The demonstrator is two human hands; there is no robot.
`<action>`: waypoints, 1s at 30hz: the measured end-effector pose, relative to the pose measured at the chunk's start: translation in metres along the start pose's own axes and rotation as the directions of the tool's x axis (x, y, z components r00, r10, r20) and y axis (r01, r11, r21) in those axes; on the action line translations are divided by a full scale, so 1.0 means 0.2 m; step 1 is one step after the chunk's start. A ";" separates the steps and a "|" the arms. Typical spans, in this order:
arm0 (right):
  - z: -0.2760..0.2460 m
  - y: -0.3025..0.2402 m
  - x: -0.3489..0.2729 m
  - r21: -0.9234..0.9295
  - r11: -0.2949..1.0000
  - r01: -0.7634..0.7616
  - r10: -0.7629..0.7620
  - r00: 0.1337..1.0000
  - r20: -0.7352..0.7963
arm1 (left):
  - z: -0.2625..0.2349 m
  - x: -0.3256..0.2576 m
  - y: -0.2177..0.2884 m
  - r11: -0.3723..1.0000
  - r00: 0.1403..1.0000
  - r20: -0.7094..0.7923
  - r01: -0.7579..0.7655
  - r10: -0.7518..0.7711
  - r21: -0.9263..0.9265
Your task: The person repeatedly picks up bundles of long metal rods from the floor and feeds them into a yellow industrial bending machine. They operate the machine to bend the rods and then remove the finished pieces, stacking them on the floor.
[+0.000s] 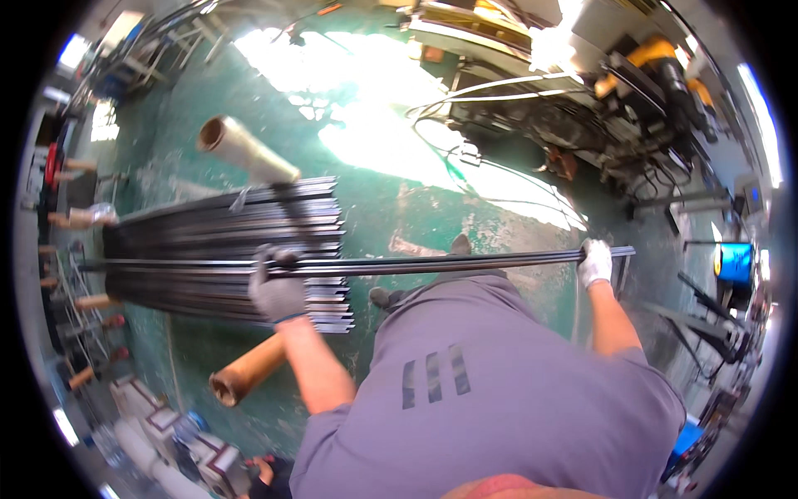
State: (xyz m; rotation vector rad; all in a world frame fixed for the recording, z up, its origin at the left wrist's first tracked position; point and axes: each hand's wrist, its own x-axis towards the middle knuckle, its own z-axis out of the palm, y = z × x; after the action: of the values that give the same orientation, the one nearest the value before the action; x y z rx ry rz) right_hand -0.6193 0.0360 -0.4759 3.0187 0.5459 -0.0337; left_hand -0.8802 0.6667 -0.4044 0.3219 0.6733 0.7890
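**Across the green floor: long dark rods carried two-handed over the stack**

Between both hands runs a bundle of long thin dark metal rods (432, 264), level, spanning from far left of the stack to past the right hand. Left hand (278, 287), grey work glove, grip clenched around the rods near their middle. Right hand (595, 261), white glove, grip clenched on the rods close to their right end. Hands set well apart, probably so the long thin stock stays balanced and sags less; exact rod count too fine to tell.

Directly under the held rods: a wide flat stack of dark metal strips (224, 249), lying in the same direction, right ends stepped and uneven. Stack seems to be kept off the floor on two tan cardboard tubes (246, 150) laid crosswise, one poking out at the far side, the other (245, 374) at the near side, likely as spacers so fingers can get under. Held rods touching or just above the stack: cannot tell.

Person's grey shirt (490, 374) fills the lower middle; dark shoes (460, 244) near the rods.

Surface: worn green-painted concrete floor (399, 208), scuffed, strong glare patch at top. Cables (465, 100) loop across it. Room is a workshop: dark machines and metal frames (640, 91) upper right, a blue-lit box (736, 264) far right, racks with wooden-handled items (75, 216) along the left.
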 end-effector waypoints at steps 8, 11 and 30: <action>0.10 0.14 0.31 0.314 -0.947 -0.073 0.109 0.845 0.524 | 0.87 -0.12 -0.73 0.989 0.936 0.322 0.122 -0.142 0.081; -0.02 -0.06 0.58 0.176 -0.984 -0.012 0.111 0.734 0.670 | 1.12 -0.17 -1.21 0.957 0.903 0.345 0.186 -0.256 0.224; -0.49 1.60 1.58 0.520 -0.690 0.504 0.724 0.507 0.469 | 2.31 0.99 -2.05 0.875 0.561 0.706 0.451 -0.433 0.178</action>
State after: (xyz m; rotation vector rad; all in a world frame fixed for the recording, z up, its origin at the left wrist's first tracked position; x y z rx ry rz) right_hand -0.2095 -0.1453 -0.3681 -0.5271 0.6312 -0.4418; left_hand -0.2482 0.5280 -0.3513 0.3908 -0.0455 0.1218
